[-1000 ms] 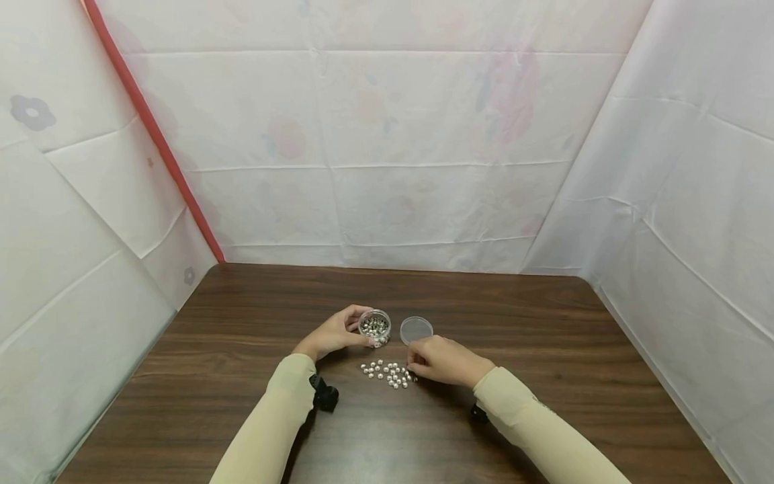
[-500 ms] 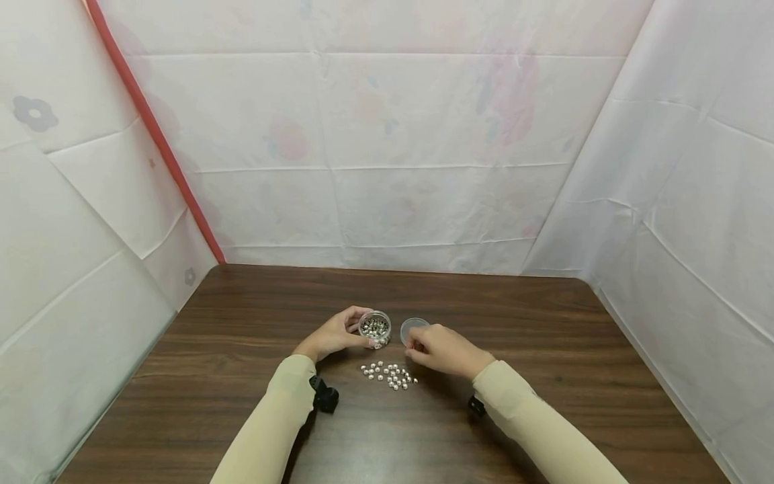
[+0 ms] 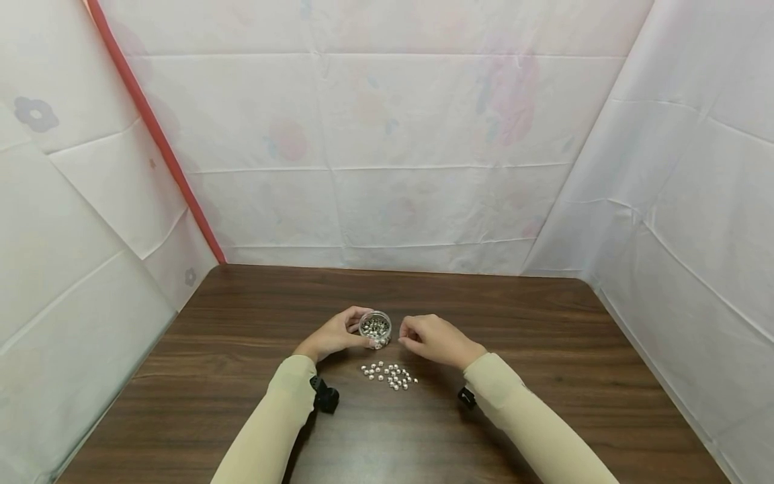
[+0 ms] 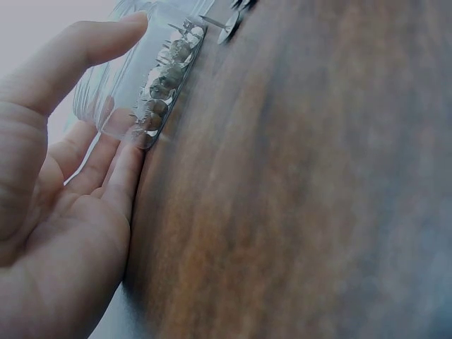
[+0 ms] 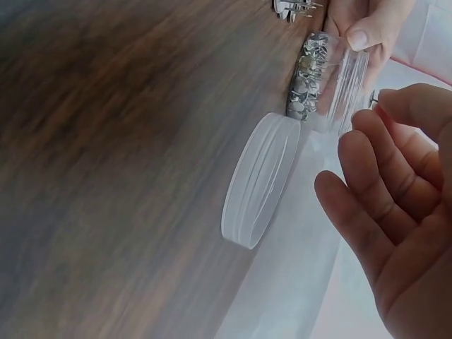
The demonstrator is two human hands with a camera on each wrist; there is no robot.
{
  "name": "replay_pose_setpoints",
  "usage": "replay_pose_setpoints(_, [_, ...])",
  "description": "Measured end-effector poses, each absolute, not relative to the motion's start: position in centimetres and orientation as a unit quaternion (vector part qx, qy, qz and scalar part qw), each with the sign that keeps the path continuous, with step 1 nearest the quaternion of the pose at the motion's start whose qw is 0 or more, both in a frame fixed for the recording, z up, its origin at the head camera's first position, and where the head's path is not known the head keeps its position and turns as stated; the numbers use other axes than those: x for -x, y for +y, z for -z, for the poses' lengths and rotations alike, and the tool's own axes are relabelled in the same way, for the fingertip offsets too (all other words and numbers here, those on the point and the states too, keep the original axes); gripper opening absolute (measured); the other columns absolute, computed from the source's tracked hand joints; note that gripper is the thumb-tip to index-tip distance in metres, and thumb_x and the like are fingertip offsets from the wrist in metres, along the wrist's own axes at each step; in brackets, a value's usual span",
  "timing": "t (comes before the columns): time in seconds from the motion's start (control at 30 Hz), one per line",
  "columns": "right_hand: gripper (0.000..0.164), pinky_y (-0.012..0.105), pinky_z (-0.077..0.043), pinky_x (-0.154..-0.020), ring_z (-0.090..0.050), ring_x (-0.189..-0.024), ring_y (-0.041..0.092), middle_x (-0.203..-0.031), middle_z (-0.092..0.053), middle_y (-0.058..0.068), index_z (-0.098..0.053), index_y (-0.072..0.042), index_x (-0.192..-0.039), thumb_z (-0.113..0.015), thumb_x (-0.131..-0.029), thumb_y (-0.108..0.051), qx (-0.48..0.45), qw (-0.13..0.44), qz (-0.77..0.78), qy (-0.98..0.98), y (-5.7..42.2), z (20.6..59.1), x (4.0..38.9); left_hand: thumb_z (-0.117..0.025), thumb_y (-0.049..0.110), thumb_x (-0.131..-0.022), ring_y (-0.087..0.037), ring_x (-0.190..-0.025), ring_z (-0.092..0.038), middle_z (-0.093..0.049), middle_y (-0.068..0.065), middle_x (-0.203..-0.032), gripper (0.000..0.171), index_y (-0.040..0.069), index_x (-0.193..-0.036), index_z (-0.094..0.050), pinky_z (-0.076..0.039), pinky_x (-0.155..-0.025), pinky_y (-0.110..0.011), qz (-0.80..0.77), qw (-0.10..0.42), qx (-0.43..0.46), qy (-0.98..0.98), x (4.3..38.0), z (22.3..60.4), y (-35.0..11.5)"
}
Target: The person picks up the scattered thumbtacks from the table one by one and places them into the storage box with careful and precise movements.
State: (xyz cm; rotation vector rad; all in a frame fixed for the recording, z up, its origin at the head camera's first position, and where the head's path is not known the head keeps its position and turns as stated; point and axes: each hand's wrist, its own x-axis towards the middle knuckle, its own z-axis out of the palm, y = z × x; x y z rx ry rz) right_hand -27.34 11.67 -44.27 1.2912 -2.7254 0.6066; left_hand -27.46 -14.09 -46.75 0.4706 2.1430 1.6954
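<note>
My left hand (image 3: pixel 332 336) grips a clear plastic jar (image 4: pixel 123 85), thumb on one side and fingers round the other. Silver thumbtacks (image 5: pixel 305 74) lie in the bottom of the jar, which stands upright on the table. Just right of the jar, my right hand (image 3: pixel 438 338) is raised, pinching one thumbtack (image 5: pixel 373 99) between thumb and index finger near the rim. Loose thumbtacks (image 3: pixel 393 376) are scattered in front of the jar. In the right wrist view a clear round lid (image 5: pixel 260 180) lies on the table below my right hand; in the head view that hand hides it.
The dark wood-grain table (image 3: pixel 272 296) spreads out around the hands. White patterned sheets (image 3: pixel 387 134) hang behind it and at both sides, and a red strip (image 3: pixel 157 134) runs down at the left. Dark wrist cameras (image 3: pixel 326 398) sit under the sleeves.
My right hand has lifted from the loose thumbtacks and moved away from me, over the lid and beside the jar, carrying a thumbtack. My left hand and the jar have stayed put.
</note>
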Motion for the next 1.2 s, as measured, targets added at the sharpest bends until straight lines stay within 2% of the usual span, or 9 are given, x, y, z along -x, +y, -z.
replay_pose_setpoints(0.4, [0.005, 0.019, -0.046, -0.051, -0.048, -0.058, 0.000, -0.073, -0.057, -0.012, -0.059, -0.020, -0.088, -0.059, -0.092, -0.022, -0.424, 0.039, -0.206, -0.881, 9.9, 44.1, 28.7, -0.079, 0.013, -0.074, -0.030, -0.133, -0.027, -0.044, -0.017, -0.138, 0.076, 0.010, -0.138, -0.039, -0.030, -0.109, -0.051, -0.609, 0.189, -0.160, 0.753, 28.7, 48.7, -14.4])
replay_pose_setpoints(0.83, [0.007, 0.019, -0.043, -0.047, -0.046, -0.051, 0.002, -0.068, -0.055, -0.011, -0.061, -0.019, -0.091, -0.056, -0.094, -0.023, -0.413, 0.016, -0.200, -0.888, 8.4, 44.3, 29.4, -0.082, 0.026, -0.071, -0.029, -0.131, -0.031, -0.041, -0.005, -0.140, 0.070, 0.026, -0.131, -0.048, -0.032, -0.107, -0.053, -0.593, 0.155, -0.144, 0.777, 28.8, 49.9, -14.3])
replay_pose_setpoints(1.2, [0.009, 0.019, -0.042, -0.045, -0.046, -0.052, 0.002, -0.070, -0.058, -0.009, -0.062, -0.019, -0.096, -0.056, -0.094, -0.026, -0.406, 0.003, -0.205, -0.891, 7.8, 44.4, 29.7, -0.082, 0.023, -0.071, -0.026, -0.130, -0.033, -0.045, -0.006, -0.137, 0.068, 0.025, -0.130, -0.048, -0.033, -0.107, -0.052, -0.598, 0.165, -0.151, 0.770, 28.8, 49.7, -14.3])
